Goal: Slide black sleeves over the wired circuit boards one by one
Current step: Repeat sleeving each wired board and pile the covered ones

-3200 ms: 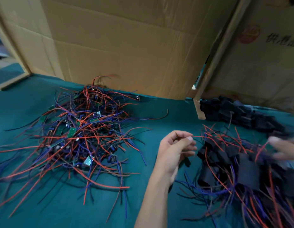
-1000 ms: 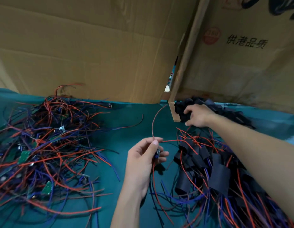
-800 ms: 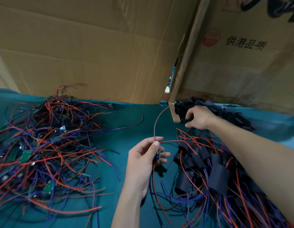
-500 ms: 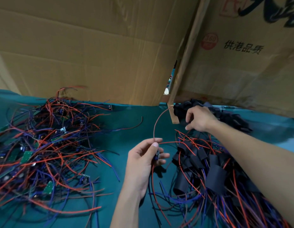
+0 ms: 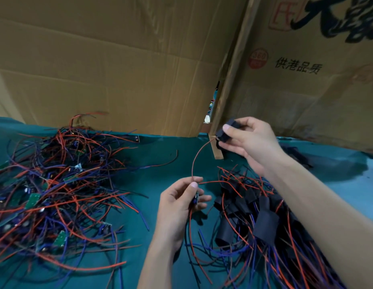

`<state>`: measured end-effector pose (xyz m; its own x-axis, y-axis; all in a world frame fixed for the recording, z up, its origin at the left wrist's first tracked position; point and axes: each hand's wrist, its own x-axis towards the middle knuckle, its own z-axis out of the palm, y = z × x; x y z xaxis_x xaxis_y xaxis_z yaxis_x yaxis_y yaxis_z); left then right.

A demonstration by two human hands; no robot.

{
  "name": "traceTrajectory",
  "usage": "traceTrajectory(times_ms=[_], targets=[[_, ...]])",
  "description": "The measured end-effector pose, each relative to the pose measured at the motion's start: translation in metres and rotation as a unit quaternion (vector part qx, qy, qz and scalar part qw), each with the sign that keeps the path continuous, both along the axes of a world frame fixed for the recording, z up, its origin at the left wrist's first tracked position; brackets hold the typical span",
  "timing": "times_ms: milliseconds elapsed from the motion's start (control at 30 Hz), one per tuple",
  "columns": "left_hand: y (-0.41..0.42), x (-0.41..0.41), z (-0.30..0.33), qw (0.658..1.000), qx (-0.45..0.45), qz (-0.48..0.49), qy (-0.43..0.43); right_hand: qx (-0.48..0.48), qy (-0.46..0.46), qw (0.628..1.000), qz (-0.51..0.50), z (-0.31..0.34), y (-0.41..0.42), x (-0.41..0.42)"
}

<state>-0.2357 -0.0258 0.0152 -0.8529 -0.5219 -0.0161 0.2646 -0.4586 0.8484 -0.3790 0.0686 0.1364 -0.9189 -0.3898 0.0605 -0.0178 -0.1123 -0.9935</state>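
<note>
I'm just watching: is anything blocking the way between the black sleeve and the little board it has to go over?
Nothing visible: the black sleeve in the right hand and the circuit board in the left hand have only open air and the board's red wire between them.

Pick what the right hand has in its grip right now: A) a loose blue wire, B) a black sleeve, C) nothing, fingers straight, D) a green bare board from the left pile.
B: the right hand pinches a black sleeve between thumb and fingers, raised in front of the cardboard, while the left hand holds the wired circuit board.
</note>
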Motion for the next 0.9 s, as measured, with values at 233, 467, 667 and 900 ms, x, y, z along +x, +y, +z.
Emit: traceTrajectory(times_ms=[233,467,667,900], targets=[[0.000,0.000,0.000,1.000,0.001,0.006,-0.005,-0.116,-0.075,0.990,0.019,-0.008,-0.009,0.014],[0.000,0.000,0.001,1.000,0.004,0.007,-0.002,-0.107,-0.069,0.992,-0.002,-0.025,-0.013,0.031],[0.001,-0.001,0.001,1.000,-0.019,0.017,0.005,0.035,-0.014,0.999,0.001,-0.043,-0.027,0.058],[-0.003,0.000,0.002,0.999,0.024,0.012,0.048,0.236,0.208,0.949,-0.016,-0.049,-0.025,0.062]])
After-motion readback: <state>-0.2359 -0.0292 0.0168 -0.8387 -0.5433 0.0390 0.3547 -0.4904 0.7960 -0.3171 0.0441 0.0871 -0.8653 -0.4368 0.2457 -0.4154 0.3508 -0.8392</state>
